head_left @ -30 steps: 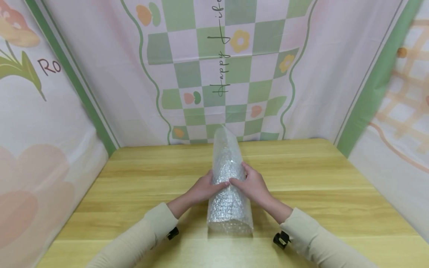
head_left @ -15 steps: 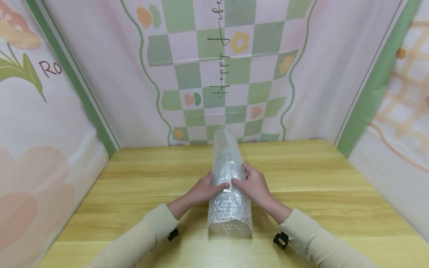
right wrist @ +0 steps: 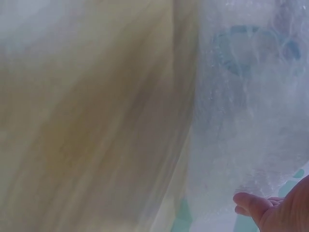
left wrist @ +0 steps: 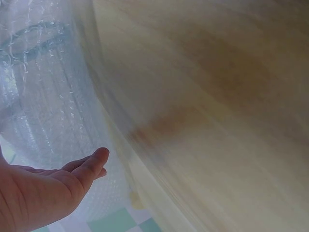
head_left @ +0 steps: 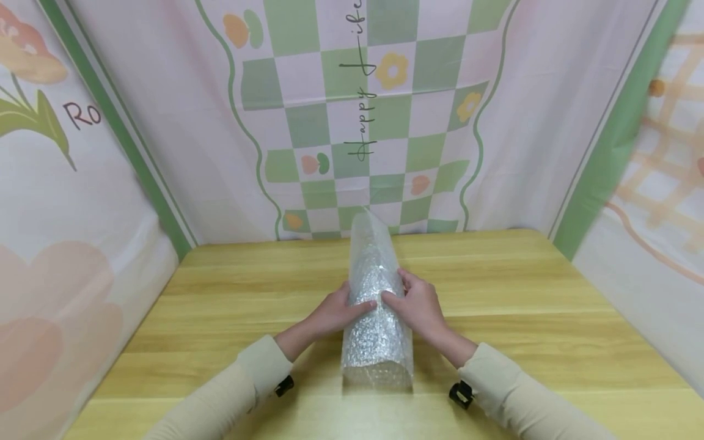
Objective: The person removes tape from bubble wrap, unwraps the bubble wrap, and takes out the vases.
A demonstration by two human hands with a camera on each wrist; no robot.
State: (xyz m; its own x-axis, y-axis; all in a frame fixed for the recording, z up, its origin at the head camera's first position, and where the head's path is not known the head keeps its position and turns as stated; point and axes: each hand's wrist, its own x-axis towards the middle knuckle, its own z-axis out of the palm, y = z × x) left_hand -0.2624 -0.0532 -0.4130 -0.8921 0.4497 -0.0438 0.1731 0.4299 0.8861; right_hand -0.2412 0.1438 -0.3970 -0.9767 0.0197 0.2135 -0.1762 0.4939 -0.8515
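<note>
A roll of clear bubble wrap (head_left: 376, 342) lies lengthwise on the wooden table, its open end facing the near edge. My left hand (head_left: 337, 310) grips its left side, thumb across the top. On the other side my right hand (head_left: 419, 307) holds the roll, thumb also on top, the two thumb tips close together. In the left wrist view, fingers of the left hand (left wrist: 58, 186) lie along the bubble wrap (left wrist: 53, 101). The right wrist view has the right hand (right wrist: 280, 210) against the bubble wrap (right wrist: 246, 125), where a bluish ring shape shows through. What is inside cannot be made out.
The wooden table (head_left: 220, 287) extends on both sides of the roll. Behind it hangs a green-and-white checked cloth (head_left: 385, 116), close to the roll's far end. Patterned cloths also hang at left and right. A black wrist device (head_left: 461, 395) sits under the right sleeve.
My right thumb has shifted slightly to the right, so the gap between the thumb tips is a little wider. Both hands still hold the roll, which has barely moved.
</note>
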